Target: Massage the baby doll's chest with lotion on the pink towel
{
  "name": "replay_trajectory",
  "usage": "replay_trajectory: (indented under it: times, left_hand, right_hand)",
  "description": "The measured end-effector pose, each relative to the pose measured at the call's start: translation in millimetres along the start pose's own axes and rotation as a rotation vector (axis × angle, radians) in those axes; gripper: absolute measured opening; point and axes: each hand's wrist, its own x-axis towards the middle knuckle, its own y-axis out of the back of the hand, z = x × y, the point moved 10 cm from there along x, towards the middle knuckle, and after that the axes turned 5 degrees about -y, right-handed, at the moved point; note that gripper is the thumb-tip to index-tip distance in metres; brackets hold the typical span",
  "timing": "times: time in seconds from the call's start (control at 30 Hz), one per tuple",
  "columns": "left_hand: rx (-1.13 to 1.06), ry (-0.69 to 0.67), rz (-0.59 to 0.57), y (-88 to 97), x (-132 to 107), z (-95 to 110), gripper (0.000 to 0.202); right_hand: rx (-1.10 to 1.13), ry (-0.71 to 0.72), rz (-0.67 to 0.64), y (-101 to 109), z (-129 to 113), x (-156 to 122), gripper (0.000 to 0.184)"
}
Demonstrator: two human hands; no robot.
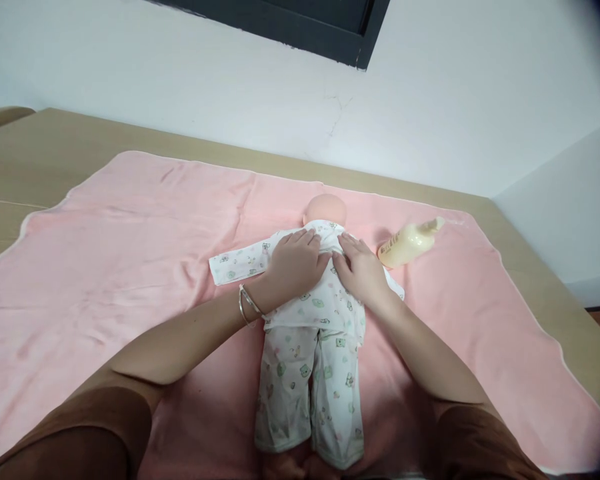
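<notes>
A baby doll (325,209) in a white printed top (320,310) and matching trousers (285,387) lies stretched out, its head away from me and its feet towards me. The back of its head shows, no face. My left hand (295,261) rests flat on the upper left of the top, fingers together and pointing to the collar. On the upper right of the top lies my right hand (361,270), fingers extended, thumb near the left thumb. One sleeve (237,263) spreads to the left; the other is mostly hidden under my right hand and forearm.
Under the doll a pink blanket (130,267) covers much of the wooden table (80,137). A pale yellow pump bottle (407,244) lies tilted right of the doll's shoulder. Behind the table is a white wall (230,87) with a dark frame (310,33).
</notes>
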Motion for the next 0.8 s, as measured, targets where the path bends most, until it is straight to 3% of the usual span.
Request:
replay_trajectory:
  times: [0.1,0.23,0.8]
  left_hand:
    - [-0.068,0.037,0.041,-14.6,7,-16,0.057]
    - [-0.140,0.043,0.048,-29.5,8,-24,0.063]
    - [-0.180,0.075,0.045,-28.9,5,-24,0.062]
  right_hand:
    - [0.092,-0.020,-0.023,-12,20,12,0.062]
    - [0.112,-0.016,-0.026,-20,29,15,0.070]
    - [0.048,0.007,0.021,-19,25,9,0.067]
